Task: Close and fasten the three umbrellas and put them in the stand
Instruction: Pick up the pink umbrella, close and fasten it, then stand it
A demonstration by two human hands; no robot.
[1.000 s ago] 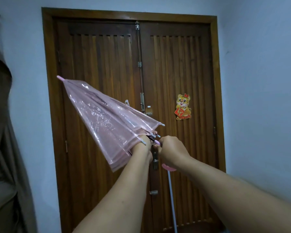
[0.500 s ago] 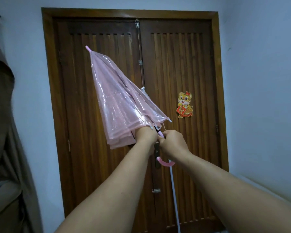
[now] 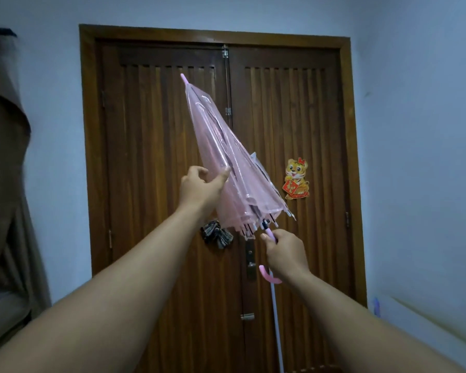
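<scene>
I hold a clear pink umbrella (image 3: pixel 226 162) up in front of a wooden door, its canopy folded down loosely and its tip pointing up and left. My right hand (image 3: pixel 287 253) grips the pink shaft just below the rib ends, and the curved pink handle (image 3: pixel 269 277) sticks out under that hand. My left hand (image 3: pixel 201 185) is against the left side of the canopy, thumb pressing on the plastic and fingers loosely curled. The stand and the other umbrellas are not in view.
The brown double door (image 3: pixel 151 184) fills the middle, with a tiger sticker (image 3: pixel 296 178) on its right leaf. A dark checked bow (image 3: pixel 216 234) hangs on it. A thin white pole (image 3: pixel 277 329) leans by the door. Brown cloth (image 3: pixel 3 146) hangs at left.
The umbrella has swung more upright, its tip moving right and up. My left hand left the rib ends and went up to the side of the canopy. My right hand stayed on the shaft.
</scene>
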